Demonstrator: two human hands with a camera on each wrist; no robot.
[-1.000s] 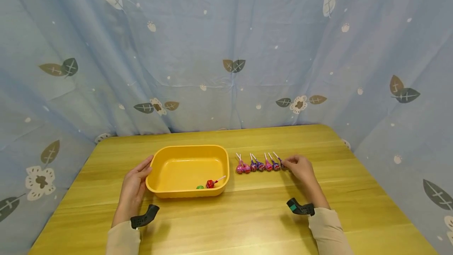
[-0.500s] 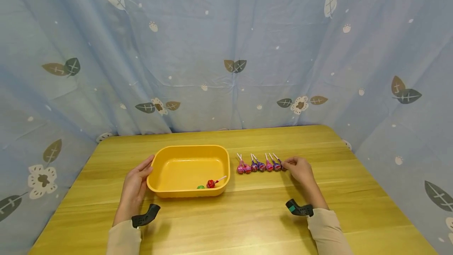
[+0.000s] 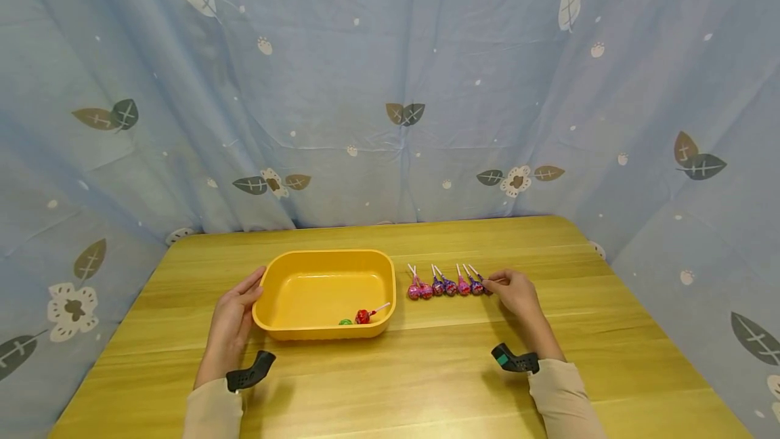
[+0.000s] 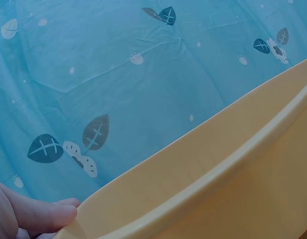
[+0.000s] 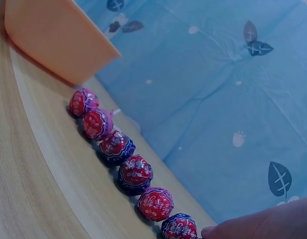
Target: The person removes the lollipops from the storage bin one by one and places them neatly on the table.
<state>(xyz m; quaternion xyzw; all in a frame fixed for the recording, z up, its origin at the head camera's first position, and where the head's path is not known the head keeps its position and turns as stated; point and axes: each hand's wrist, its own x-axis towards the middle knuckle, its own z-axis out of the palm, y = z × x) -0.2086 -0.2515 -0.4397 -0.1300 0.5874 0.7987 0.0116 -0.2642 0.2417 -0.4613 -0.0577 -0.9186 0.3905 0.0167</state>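
My left hand (image 3: 231, 320) rests against the left side of a yellow plastic box (image 3: 277, 330), its fingers extended along the outer wall. In the left wrist view, fingertips (image 4: 63, 215) touch the box just below the rim. To the box's right, several wrapped lollipops lie in a row, sticks pointing away. My right hand (image 3: 518, 293) pinches the dark-wrapped lollipop (image 3: 487, 288) at the right end, mostly covered by the fingers. Beside it lie a purple lollipop (image 3: 477, 287) and a pink lollipop (image 3: 464, 288). One finger (image 5: 262, 221) shows low in the right wrist view.
Inside the box, a red lollipop (image 3: 363, 317) leans in the near right corner beside a green lollipop (image 3: 345, 322), partly hidden by the near wall. All stands on a wood-grain table (image 3: 402, 385). A blue patterned curtain (image 3: 341, 87) hangs behind and at both sides.
The view shifts very slightly. Both hands, the box and the row of lollipops otherwise stay in nearly the same places.
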